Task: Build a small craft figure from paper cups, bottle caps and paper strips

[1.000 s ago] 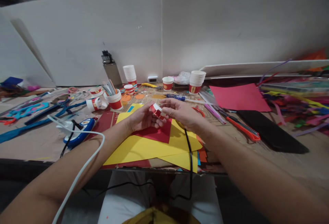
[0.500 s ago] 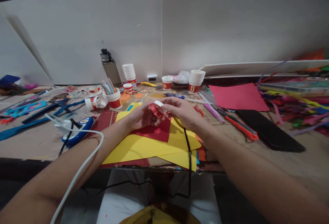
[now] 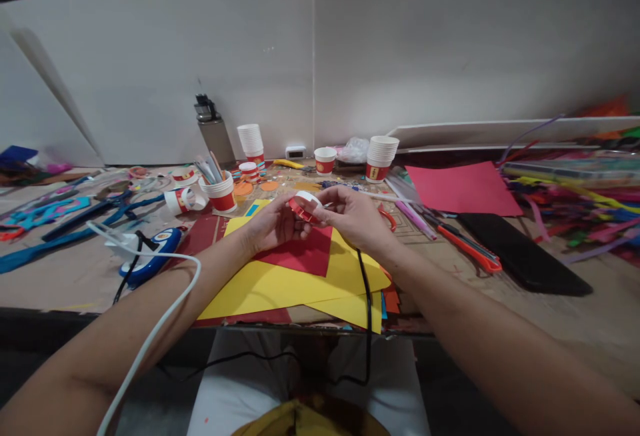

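Note:
Between my two hands, above the sheets of paper, is a red and white paper cup ring [image 3: 303,209], like a short section of one of the cups. My left hand [image 3: 275,224] curls around its left side, palm partly up. My right hand [image 3: 353,216] pinches its right edge between thumb and fingers. Under the hands lies a red paper sheet [image 3: 305,253] on top of yellow sheets [image 3: 265,289].
Pencils stand in a paper cup [image 3: 223,195] at left, near a tipped cup [image 3: 176,202] and a blue power strip [image 3: 163,253]. To the right lie a utility knife [image 3: 470,248], a black phone [image 3: 525,256] and red paper [image 3: 460,188]. Stacked cups [image 3: 383,156] stand behind.
The paper cup ring has turned in my hands and now shows its open round shape. My right fingers have shifted slightly along its edge.

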Available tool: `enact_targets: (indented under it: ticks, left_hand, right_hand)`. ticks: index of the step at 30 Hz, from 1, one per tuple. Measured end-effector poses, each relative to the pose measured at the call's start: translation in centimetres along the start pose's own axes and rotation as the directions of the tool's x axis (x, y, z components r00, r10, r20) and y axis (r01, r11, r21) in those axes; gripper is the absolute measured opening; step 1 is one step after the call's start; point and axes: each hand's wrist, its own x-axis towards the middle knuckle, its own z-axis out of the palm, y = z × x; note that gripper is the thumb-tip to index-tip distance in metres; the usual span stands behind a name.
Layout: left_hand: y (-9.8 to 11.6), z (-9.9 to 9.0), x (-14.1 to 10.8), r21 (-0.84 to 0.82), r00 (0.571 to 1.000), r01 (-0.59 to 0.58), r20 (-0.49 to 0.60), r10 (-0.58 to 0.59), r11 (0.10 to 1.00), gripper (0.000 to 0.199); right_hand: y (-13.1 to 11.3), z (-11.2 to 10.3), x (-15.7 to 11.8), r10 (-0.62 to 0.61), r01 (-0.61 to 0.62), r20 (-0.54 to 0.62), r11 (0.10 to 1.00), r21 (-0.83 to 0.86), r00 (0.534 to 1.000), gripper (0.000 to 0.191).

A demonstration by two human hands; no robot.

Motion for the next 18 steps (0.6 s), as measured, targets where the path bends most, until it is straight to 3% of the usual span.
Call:
enact_targets:
  ticks: [5, 12, 18]
  left_hand:
    - [-0.1, 0.14, 0.04, 0.01, 0.999, -0.035, 0.021, 0.034, 0.999, 0.041]
    - [-0.23, 0.08, 0.2, -0.006, 0.998, -0.062, 0.029, 0.063, 0.998, 0.042]
    - [0.17, -0.39, -0.02, 0.032, 0.993, -0.111, -0.039, 0.112, 0.993, 0.032]
  right_hand:
    - [0.18, -0.13, -0.09, -0.086, 0.082, -0.014, 0.982, -0.171, 0.996, 0.022]
    - [0.18, -0.11, -0.1, -0.141, 0.138, -0.006, 0.976, -0.167, 0.99, 0.02]
    - [0.02, -0.36, -0.04, -0.155, 0.139, -0.133, 0.983, -0.123, 0.979, 0.019]
